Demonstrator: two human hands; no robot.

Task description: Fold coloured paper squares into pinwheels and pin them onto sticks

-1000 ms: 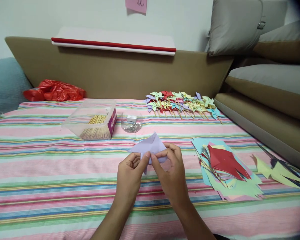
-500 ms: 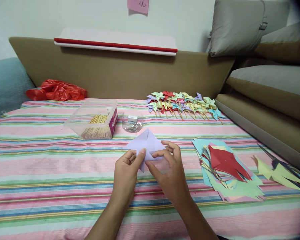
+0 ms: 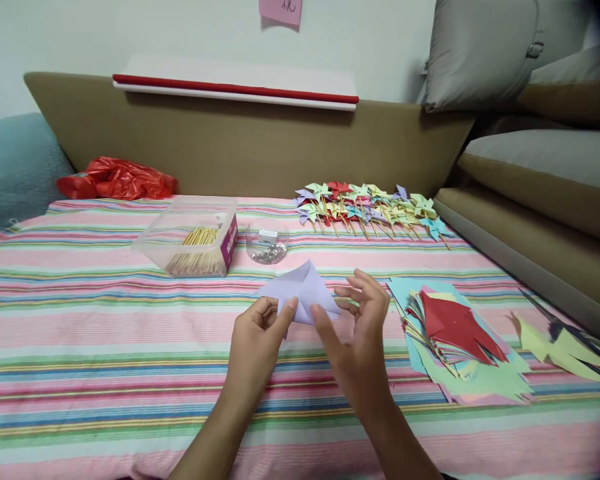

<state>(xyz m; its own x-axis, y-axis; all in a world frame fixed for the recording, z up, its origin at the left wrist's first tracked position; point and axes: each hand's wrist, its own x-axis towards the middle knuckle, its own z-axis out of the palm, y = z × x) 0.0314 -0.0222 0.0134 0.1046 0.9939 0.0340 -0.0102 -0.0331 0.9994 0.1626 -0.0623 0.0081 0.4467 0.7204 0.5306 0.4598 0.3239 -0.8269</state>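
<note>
A lavender sheet of paper (image 3: 307, 283), folded or creased with one corner pointing up, is held above the striped cloth. My left hand (image 3: 259, 333) pinches its lower left part, thumb on top and fingers curled beneath. To the right, my right hand (image 3: 357, 340) has its fingers spread apart, with the thumb tip against the lower right of the paper. Beyond the paper stands a clear round container (image 3: 269, 247) with small silvery pieces in it. A clear plastic box (image 3: 153, 243) next to it holds many thin wooden sticks (image 3: 200, 250).
Paper pinwheels on sticks (image 3: 370, 210) lie at the back right. On the right are a stack of coloured paper (image 3: 460, 327), a yellow cut paper (image 3: 560, 350) and dark scissors (image 3: 555, 327). A red plastic bag (image 3: 125, 180) lies back left; cushions (image 3: 540, 180) line the right side.
My right hand has opened its fingers and shifted right and up along the paper. The paper has turned slightly and its upper corner has moved right. My left hand keeps its pinch.
</note>
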